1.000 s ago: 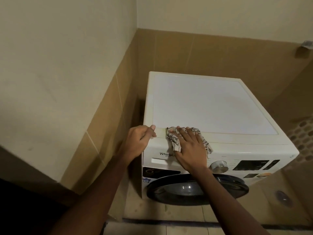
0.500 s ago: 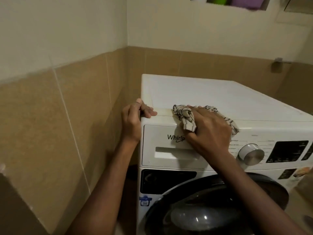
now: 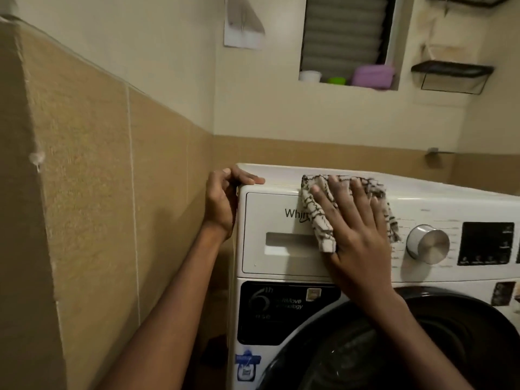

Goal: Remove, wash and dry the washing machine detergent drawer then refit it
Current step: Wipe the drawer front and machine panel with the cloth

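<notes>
The white detergent drawer (image 3: 270, 232) sits closed and flush in the top left of the washing machine (image 3: 351, 280) front, with a recessed handle slot. My right hand (image 3: 354, 229) lies flat with spread fingers, pressing a white cloth with dark lines (image 3: 318, 218) against the drawer's right edge and the machine's top rim. My left hand (image 3: 225, 198) grips the machine's top left corner, fingers curled over the edge.
A silver dial (image 3: 427, 243) and a dark display (image 3: 488, 243) lie right of the drawer. The dark round door (image 3: 450, 347) is below. A tan tiled wall (image 3: 112, 192) stands close on the left. A window ledge with containers (image 3: 371, 76) and a wire shelf (image 3: 450, 74) hang above.
The camera has dropped lower and closer to the machine's front. My right hand has spread flat over the cloth and slid down onto the drawer front. My left hand stays on the corner.
</notes>
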